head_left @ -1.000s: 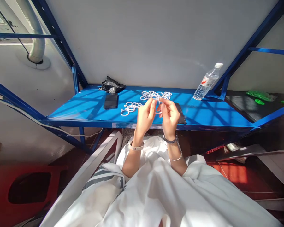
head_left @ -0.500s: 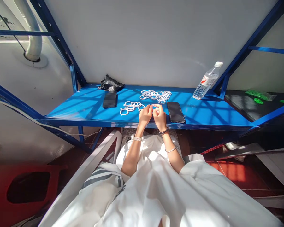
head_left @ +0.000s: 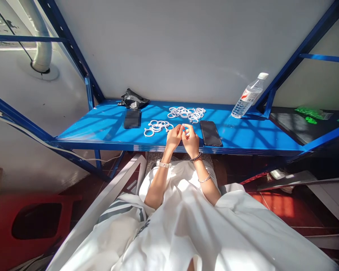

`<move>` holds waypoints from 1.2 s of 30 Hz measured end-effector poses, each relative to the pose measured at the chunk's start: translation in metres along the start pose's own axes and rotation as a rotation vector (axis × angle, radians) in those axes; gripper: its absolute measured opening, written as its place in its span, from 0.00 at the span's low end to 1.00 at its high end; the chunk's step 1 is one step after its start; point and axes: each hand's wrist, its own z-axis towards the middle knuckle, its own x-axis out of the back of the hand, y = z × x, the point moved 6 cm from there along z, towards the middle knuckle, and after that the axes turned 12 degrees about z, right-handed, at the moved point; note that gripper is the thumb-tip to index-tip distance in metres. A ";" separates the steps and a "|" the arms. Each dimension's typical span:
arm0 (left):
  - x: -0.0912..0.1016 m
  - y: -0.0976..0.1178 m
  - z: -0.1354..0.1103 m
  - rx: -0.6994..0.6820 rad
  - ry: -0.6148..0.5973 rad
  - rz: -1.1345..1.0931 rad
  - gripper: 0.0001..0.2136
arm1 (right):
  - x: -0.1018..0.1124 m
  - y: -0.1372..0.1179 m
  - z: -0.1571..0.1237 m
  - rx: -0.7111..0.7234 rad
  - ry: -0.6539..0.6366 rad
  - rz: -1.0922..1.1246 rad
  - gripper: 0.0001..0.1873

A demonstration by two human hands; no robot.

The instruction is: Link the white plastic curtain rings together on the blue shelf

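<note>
My left hand [head_left: 174, 137] and my right hand [head_left: 190, 139] meet above the front edge of the blue table [head_left: 101, 130]. Their fingertips are bent together in a pinch, and whatever lies between them is too small and hidden to make out. Close to the left hand, a small group of white rings [head_left: 157, 128] lies on the tabletop. Behind both hands is a larger pile of white rings [head_left: 183, 111]. A black phone [head_left: 211, 133] rests flat beside my right hand.
A clear water bottle [head_left: 250, 96] stands at the right rear of the table. A crumpled black plastic bag [head_left: 132, 99] and a blurred dark item [head_left: 132, 119] lie to the left. Blue metal posts [head_left: 89, 92] rise at the table's sides. Green items [head_left: 310, 113] lie farther right.
The hands stay joined in almost the same place, with a slight shift of the fingers. A white bit seen at the right fingers earlier is less visible now. The view has moved slightly.
</note>
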 end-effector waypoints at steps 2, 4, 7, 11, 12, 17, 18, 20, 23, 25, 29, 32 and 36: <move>-0.002 0.001 -0.001 -0.004 -0.052 -0.011 0.16 | 0.000 0.002 -0.001 0.009 -0.003 -0.007 0.18; -0.001 0.003 -0.003 -0.015 -0.064 0.004 0.16 | 0.001 0.004 -0.005 0.025 -0.008 -0.029 0.18; 0.001 0.007 -0.009 -0.058 -0.065 0.045 0.15 | 0.004 0.004 -0.014 0.068 -0.009 -0.087 0.18; 0.003 0.012 -0.022 -0.079 -0.084 0.077 0.15 | 0.007 -0.002 -0.028 0.176 -0.013 -0.141 0.19; 0.004 0.012 -0.025 -0.075 -0.078 0.092 0.15 | 0.007 -0.004 -0.031 0.196 -0.019 -0.154 0.19; 0.007 0.010 -0.038 -0.053 -0.012 0.181 0.15 | 0.001 -0.009 -0.042 0.231 -0.012 -0.235 0.19; 0.007 0.009 -0.040 -0.045 0.013 0.194 0.15 | -0.001 -0.009 -0.043 0.220 0.002 -0.263 0.20; 0.006 0.008 -0.043 -0.040 0.069 0.206 0.16 | -0.003 -0.007 -0.047 0.200 0.034 -0.309 0.20; 0.005 0.008 -0.046 -0.069 0.129 0.194 0.16 | -0.006 -0.004 -0.052 0.202 0.074 -0.333 0.21; 0.005 0.008 -0.046 -0.081 0.142 0.186 0.16 | -0.007 -0.001 -0.054 0.205 0.090 -0.335 0.21; 0.006 0.008 -0.046 -0.086 0.118 0.197 0.16 | -0.007 0.001 -0.054 0.213 0.079 -0.330 0.22; 0.007 0.009 -0.045 -0.089 0.102 0.209 0.16 | -0.006 0.001 -0.053 0.232 0.080 -0.341 0.22; 0.007 0.008 -0.044 -0.072 0.094 0.213 0.15 | -0.005 0.002 -0.053 0.248 0.081 -0.368 0.22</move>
